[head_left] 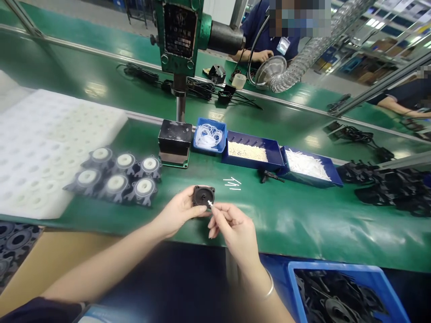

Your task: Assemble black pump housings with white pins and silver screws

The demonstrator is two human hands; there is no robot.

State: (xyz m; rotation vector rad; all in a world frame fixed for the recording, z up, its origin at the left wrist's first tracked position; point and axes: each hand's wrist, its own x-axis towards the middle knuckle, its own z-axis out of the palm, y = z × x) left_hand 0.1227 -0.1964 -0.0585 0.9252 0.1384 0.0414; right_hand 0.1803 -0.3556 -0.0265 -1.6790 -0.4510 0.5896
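Observation:
My left hand grips a black round plastic housing by its left and lower edge, its hollow side facing up. Pinched between the thumb and forefinger of my right hand is a small white plastic pin, held over the housing's lower right rim. Whether the pin touches the housing I cannot tell. Beyond the hands, several thin white sticks lie loose on the green bench mat. To the left, black housings with white round inserts stand in two rows.
A green press rises above a black block. Blue bins hold clear rings, beige granules and white sticks. White foam trays lie left; a blue crate of black parts sits lower right. A co-worker sits opposite.

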